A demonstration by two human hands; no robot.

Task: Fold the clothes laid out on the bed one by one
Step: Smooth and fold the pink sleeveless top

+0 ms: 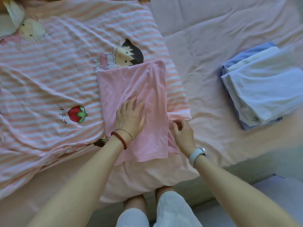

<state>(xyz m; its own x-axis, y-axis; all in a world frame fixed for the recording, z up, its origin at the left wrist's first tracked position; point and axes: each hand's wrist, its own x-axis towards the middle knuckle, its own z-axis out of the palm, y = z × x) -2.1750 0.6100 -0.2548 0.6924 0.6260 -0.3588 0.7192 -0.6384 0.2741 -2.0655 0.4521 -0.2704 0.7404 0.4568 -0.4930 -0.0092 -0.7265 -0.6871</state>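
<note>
A pink garment (139, 86) lies partly folded into a long rectangle on the bed, in the middle of the view. My left hand (130, 117) rests flat on its lower half, fingers spread, pressing the cloth down. My right hand (182, 134) is at the garment's right edge, fingers curled and pinching a fold of pink cloth there. A stack of folded light blue and white clothes (264, 92) sits on the bed to the right.
A pink and white striped blanket (54, 76) with cartoon prints covers the left of the bed. Pale pink bedsheet (205, 46) spreads right and behind. The bed's front edge (213, 182) runs below my arms; my knees show beneath.
</note>
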